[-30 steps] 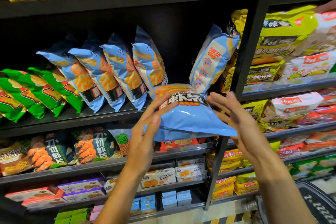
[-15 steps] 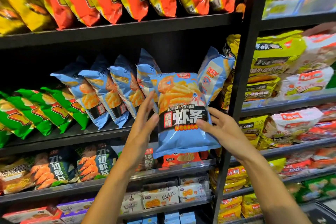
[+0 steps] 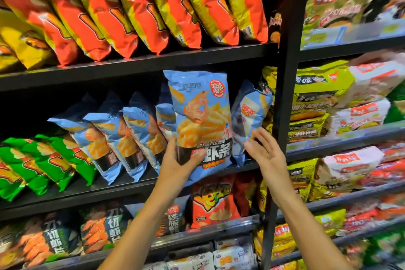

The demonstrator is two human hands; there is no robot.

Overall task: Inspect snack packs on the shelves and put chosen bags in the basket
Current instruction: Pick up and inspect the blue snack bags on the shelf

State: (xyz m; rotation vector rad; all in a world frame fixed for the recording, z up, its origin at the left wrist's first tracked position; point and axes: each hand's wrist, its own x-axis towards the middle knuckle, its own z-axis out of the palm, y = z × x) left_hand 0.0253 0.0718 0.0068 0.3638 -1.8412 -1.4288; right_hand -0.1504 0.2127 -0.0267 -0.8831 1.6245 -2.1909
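Fingers (image 3: 173, 144) of left hand (image 3: 175, 164) wrap blue bag (image 3: 201, 120) lower edge.

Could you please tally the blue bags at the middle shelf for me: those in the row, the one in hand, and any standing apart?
Row bags, leaning left of the held one: 4
Held bag, gripped by the left hand: 1
Lone bag, right of the held one: 1
Total: 6
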